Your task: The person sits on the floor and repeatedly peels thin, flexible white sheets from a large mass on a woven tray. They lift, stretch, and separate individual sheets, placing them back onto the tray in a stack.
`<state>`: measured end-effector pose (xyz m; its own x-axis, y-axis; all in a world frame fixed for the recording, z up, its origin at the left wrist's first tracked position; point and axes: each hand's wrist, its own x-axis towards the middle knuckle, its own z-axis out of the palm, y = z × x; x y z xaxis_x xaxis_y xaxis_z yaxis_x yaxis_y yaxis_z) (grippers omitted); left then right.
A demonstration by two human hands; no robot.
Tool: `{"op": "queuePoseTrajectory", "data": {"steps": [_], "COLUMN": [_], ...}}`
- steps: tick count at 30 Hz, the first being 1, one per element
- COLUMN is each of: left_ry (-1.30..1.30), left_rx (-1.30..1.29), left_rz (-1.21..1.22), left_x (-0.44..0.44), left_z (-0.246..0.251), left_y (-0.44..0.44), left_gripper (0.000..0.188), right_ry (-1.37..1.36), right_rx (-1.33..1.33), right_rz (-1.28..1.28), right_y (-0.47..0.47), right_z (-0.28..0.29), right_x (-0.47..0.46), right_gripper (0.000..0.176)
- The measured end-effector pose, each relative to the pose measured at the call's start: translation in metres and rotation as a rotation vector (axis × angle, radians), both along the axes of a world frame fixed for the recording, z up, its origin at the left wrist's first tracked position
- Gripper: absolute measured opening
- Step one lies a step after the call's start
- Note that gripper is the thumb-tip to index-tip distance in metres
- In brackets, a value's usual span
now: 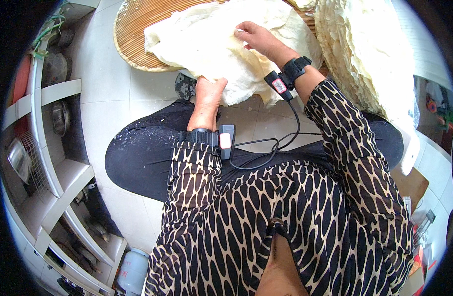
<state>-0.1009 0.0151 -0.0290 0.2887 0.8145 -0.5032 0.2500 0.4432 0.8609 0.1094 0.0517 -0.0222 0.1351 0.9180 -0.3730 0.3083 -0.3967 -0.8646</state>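
Note:
A large, thin, pale flatbread sheet [204, 48] lies loosely folded and wrinkled across a round woven tray [133, 40], its near edge drooping past the rim. My left hand [208, 94] grips that near edge, with the thumb on top and the fingers hidden under the sheet. Farther up, my right hand [261, 40] has its bent fingers on the upper side and seems to pinch a fold. To the right rises a tall stack of similar thin sheets [354, 63], with ragged layered edges.
Tiled shelving on the left holds metal pots [60, 118] and a steel bowl [19, 161]. A gas cylinder [133, 272] stands at lower left. A black cable [274, 144] links the wrist devices and hangs over my lap. Cardboard [411, 187] lies at right.

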Motion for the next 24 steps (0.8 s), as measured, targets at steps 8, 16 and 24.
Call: {"op": "queuePoseTrajectory", "data": {"steps": [8,16,24], "left_ry": [-0.554,-0.863,-0.677], "left_rx": [-0.2,-0.457,-0.259], "left_rz": [0.529,0.628,0.636], "left_x": [0.005,-0.006,-0.002], "left_z": [0.011,-0.005,-0.006], "left_y": [0.007,0.015,0.017], "left_gripper": [0.037,0.039,0.035], "right_ry": [-0.299,-0.123,-0.17], "right_rx": [0.273,0.227,0.193], "right_rz": [0.24,0.226,0.165], "right_y": [-0.011,-0.024,-0.018], "right_z": [0.002,-0.001,-0.001], "right_x": [-0.044,-0.048,-0.06], "right_gripper": [0.024,0.023,0.038]}}
